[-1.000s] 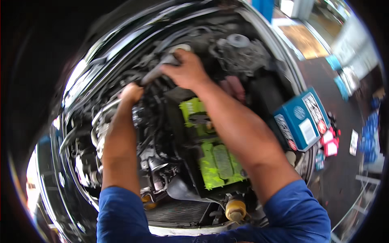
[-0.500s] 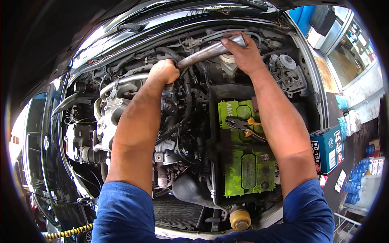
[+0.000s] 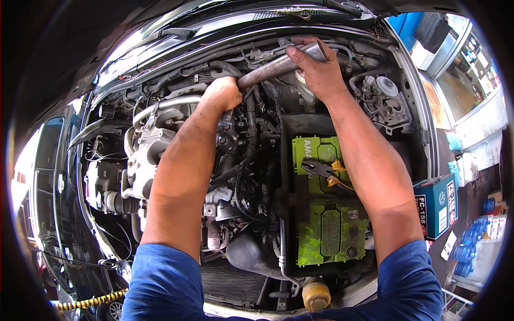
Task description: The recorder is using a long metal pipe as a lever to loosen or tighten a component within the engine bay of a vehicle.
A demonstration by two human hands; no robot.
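Dull grey metal forms the pipe (image 3: pixel 270 71), a straight hollow tube held in both hands above the rear part of the engine bay (image 3: pixel 420 112), near its windscreen-side edge. The right hand (image 3: pixel 327 75) grips the pipe at its upper end: the thumb lies across the near face, the fingers pass over the far side, and the open round mouth shows just beside the palm. The left hand (image 3: pixel 224 95) is closed in a fist around the lower end, knuckles upward; whether the pipe stops inside that fist or runs on beneath it is hard to tell, since the fingers cover the spot. Between the two grips the middle of the tube is bare.

Its long axis slants across the bay, from the left fist near the middle up toward the right rear corner, with the open mouth pointing that way. A fluid reservoir (image 3: pixel 304 88) sits below the tube, close to the right hand and partly covered by it.

Toward the front right corner, beneath the right forearm, lies a lime-green battery (image 3: pixel 331 235), with pliers (image 3: pixel 319 169) with yellow handles resting on its rear part. A teal box (image 3: pixel 438 211) stands by the bay's right edge, and a yellow-capped container (image 3: pixel 316 294) sits at the front edge.
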